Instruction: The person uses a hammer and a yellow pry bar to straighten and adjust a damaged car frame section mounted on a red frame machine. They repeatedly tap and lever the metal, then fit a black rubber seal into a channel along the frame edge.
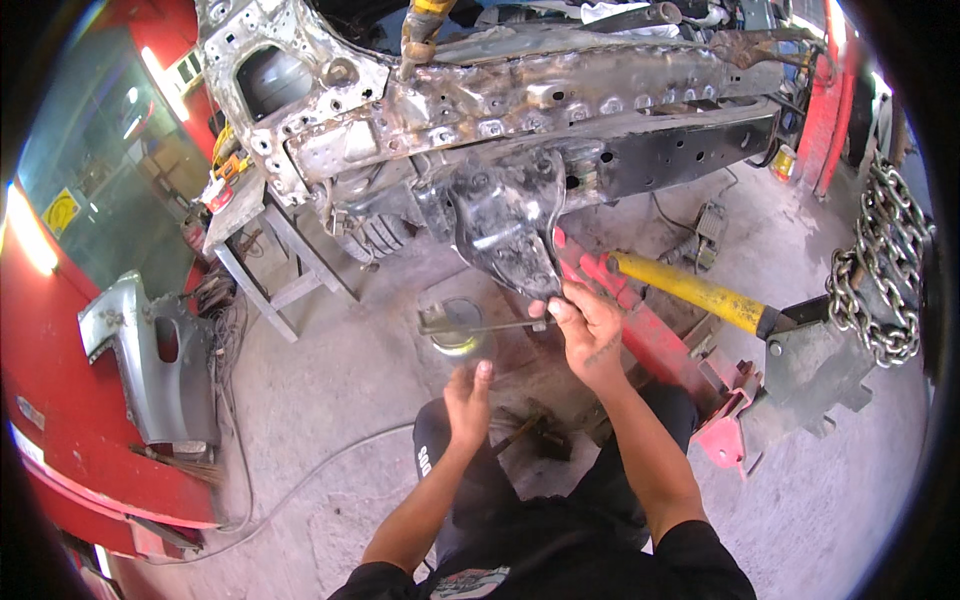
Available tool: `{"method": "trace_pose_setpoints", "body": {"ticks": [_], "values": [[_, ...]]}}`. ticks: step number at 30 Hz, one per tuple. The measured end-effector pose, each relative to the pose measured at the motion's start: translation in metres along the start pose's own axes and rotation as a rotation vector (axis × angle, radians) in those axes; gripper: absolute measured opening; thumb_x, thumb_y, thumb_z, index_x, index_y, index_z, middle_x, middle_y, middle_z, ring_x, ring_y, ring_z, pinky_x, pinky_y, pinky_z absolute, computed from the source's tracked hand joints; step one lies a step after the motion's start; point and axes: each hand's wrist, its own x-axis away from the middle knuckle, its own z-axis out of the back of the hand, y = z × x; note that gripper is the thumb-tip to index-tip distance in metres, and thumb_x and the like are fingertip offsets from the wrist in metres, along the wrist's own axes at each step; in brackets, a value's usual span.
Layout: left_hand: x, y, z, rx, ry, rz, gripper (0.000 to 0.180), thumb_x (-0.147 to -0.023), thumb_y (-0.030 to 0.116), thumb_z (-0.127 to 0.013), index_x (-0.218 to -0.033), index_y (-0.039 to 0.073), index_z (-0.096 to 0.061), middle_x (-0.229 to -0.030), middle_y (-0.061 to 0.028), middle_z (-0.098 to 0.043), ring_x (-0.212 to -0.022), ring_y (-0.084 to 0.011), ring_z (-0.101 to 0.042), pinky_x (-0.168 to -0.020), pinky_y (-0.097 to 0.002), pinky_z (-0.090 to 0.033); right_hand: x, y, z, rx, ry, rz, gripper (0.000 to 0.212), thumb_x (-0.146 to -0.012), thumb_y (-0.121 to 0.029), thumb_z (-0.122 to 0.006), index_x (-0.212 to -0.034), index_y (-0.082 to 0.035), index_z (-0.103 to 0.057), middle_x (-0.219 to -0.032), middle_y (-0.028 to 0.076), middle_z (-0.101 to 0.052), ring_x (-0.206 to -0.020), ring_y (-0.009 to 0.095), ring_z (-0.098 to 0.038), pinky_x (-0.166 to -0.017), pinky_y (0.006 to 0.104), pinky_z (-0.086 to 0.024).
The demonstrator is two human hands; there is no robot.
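Note:
A black, scuffed metal bracket (508, 225) hangs from the car's front beam, narrowing toward me. At its lower tip my right hand (592, 335) is closed, with thumb and fingers pinched together. From these fingers a thin metal rod-like tool (490, 327) reaches out to the left, roughly level. Whether the fingers also touch the bracket's tip, I cannot tell. Just below the tool's left part, my left hand (467, 402) is held up with its thumb raised and apart from the fingers. Nothing shows in it.
Bare car front framework (480, 95) spans the top. A red steel arm (655, 345), a yellow cylinder (690, 290) and heavy chains (880, 260) stand right. Left are a metal stand (285, 260), a silver fender (165, 370) and a floor hose (330, 460). A round dish (455, 325) lies beneath the tool.

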Motion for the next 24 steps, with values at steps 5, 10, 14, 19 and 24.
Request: {"method": "trace_pose_setpoints", "body": {"ticks": [5,10,14,19,24], "values": [[-0.017,0.011,-0.024,0.823,-0.337,0.336,0.069,-0.1,0.057,-0.055,-0.146,0.007,-0.042,-0.135,-0.0204,-0.056,-0.117,-0.0332,-0.061,-0.095,-0.0473,-0.053,-0.011,0.008,-0.022,-0.026,0.02,-0.009,0.018,-0.101,-0.011,-0.059,-0.1,0.003,-0.07,-0.088,0.006,-0.073,-0.082,0.013,-0.066,-0.077,0.0279,-0.052],[-0.053,0.03,-0.022,1.005,-0.446,0.244,0.073,-0.102,0.056,-0.052,-0.15,0.005,-0.03,-0.148,-0.0243,-0.045,-0.129,-0.0392,-0.055,-0.105,-0.0518,-0.05,-0.016,0.023,-0.032,-0.075,0.013,-0.033,0.018,-0.101,-0.01,-0.058,-0.097,0.003,-0.07,-0.088,0.005,-0.073,-0.082,0.013,-0.066,-0.077,0.028,-0.051],[-0.069,0.035,-0.023,0.937,-0.397,0.248,0.088,-0.095,0.061,-0.061,-0.153,0.002,-0.031,-0.15,-0.0277,-0.042,-0.138,-0.0391,-0.046,-0.117,-0.0506,-0.038,-0.035,0.039,-0.031,-0.096,0.001,0.024,0.021,-0.103,-0.012,-0.057,-0.104,0.007,-0.066,-0.089,0.008,-0.073,-0.079,0.01,-0.064,-0.07,0.0256,-0.051],[-0.1,0.02,-0.027,1.094,-0.324,0.207,0.078,-0.099,0.051,-0.06,-0.149,0.001,-0.027,-0.146,-0.0257,-0.043,-0.134,-0.0448,-0.05,-0.11,-0.0519,-0.045,-0.049,0.058,-0.037,-0.06,0.043,0.018,0.016,-0.1,-0.01,-0.063,-0.099,0.006,-0.066,-0.082,0.003,-0.067,-0.077,0.009,-0.061,-0.069,0.024,-0.048],[-0.104,0.011,-0.018,1.215,-0.274,0.19,0.064,-0.101,0.045,-0.06,-0.139,0.002,-0.03,-0.137,-0.0216,-0.048,-0.13,-0.0491,-0.053,-0.105,-0.0541,-0.049,-0.044,0.084,-0.041,0.018,0.037,0.067,0.021,-0.101,-0.011,-0.063,-0.102,0.01,-0.064,-0.081,0.007,-0.063,-0.075,0.01,-0.055,-0.069,0.0265,-0.047]]}}
